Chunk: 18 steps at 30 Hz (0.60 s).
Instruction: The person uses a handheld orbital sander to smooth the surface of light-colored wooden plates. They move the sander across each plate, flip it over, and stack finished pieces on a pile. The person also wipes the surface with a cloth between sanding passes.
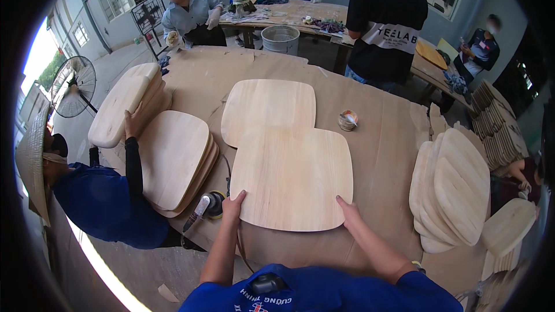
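Both hands grasping. My left hand (233,203) has the left side of the near panel (292,179), toward its near corner; my right hand (348,210) has the matching place on the right. Thumbs show at the edges; the other fingers are mostly out of sight, so how hard I press I cannot tell.

Position: the near panel, pale wood with rounded corners, is right in front of me over the brown cardboard (378,162). Its far edge overlaps the far panel (269,104). Whether my end is raised or lying flat, I cannot tell.

Handling, my judgement: keep both hands level and pulling evenly, so the board doesn't twist. With both grips near my end, the far end probably weighs most; better to lift than drag, since wood rubbing on wood could mark either face. Mind the left elbow: the sander (214,203) lies just beside that forearm, its cord (241,248) running down next to it. Keep the lower corner off both.

Containers: a small round tub (345,127) sits on the cardboard, right of the far panel and apart from it. Something whitish is in it, too small to identify. Beyond the cardboard, by the far worktable (263,23), a grey bucket (280,46) with its mouth upward; contents not clear from here.
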Each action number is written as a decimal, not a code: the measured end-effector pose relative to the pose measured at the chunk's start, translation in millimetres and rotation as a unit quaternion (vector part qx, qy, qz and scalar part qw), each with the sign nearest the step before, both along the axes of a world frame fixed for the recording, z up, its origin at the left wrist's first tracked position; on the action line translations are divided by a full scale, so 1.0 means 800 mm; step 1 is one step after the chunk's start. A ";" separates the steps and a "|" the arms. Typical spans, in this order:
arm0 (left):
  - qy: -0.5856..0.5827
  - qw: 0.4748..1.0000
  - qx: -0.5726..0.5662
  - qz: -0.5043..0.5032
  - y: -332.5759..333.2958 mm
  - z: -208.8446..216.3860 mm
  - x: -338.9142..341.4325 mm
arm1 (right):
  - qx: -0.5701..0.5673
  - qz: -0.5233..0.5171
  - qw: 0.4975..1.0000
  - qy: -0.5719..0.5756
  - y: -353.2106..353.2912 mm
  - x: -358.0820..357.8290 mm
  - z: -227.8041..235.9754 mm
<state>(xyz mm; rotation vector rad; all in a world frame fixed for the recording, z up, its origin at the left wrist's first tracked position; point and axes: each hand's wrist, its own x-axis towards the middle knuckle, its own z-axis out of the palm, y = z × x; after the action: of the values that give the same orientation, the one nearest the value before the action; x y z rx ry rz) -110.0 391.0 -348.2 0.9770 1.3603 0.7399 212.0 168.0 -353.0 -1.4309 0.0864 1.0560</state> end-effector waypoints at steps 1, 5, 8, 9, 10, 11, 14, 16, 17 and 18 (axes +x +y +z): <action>-0.009 1.000 -0.015 0.016 0.019 0.001 0.002 | 0.008 0.004 1.000 0.001 0.026 0.005 0.003; -0.134 0.987 -0.040 0.078 0.087 0.002 0.017 | 0.037 0.024 0.999 0.008 0.123 0.025 0.009; -0.263 0.955 -0.060 0.126 0.115 0.005 0.036 | 0.042 0.025 0.999 -0.013 0.182 0.037 0.010; -0.298 0.943 -0.049 0.139 0.117 0.006 0.047 | 0.037 0.024 0.998 -0.035 0.201 0.044 0.011; -0.336 0.929 -0.037 0.151 0.119 0.008 0.055 | 0.032 0.023 0.998 -0.056 0.218 0.052 0.014; -0.353 0.920 -0.056 0.157 0.125 0.011 0.065 | 0.027 0.016 0.998 -0.061 0.236 0.064 0.018; -0.459 0.875 -0.074 0.136 0.158 0.029 0.087 | 0.068 0.033 0.995 -0.057 0.282 0.098 0.042; -0.463 0.877 -0.028 0.127 0.197 0.039 0.100 | 0.139 0.074 0.987 -0.023 0.301 0.108 0.062; -0.464 0.876 0.003 0.128 0.219 0.042 0.107 | 0.164 0.110 0.980 -0.022 0.306 0.106 0.070; -0.427 0.895 0.017 0.129 0.244 0.046 0.112 | 0.164 0.126 0.978 -0.017 0.311 0.101 0.078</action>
<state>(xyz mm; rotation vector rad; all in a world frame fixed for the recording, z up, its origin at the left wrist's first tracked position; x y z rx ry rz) -20.5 585.8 -311.1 0.3854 0.6919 1.2153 293.2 417.2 -290.4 -1.1776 -0.2908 1.1890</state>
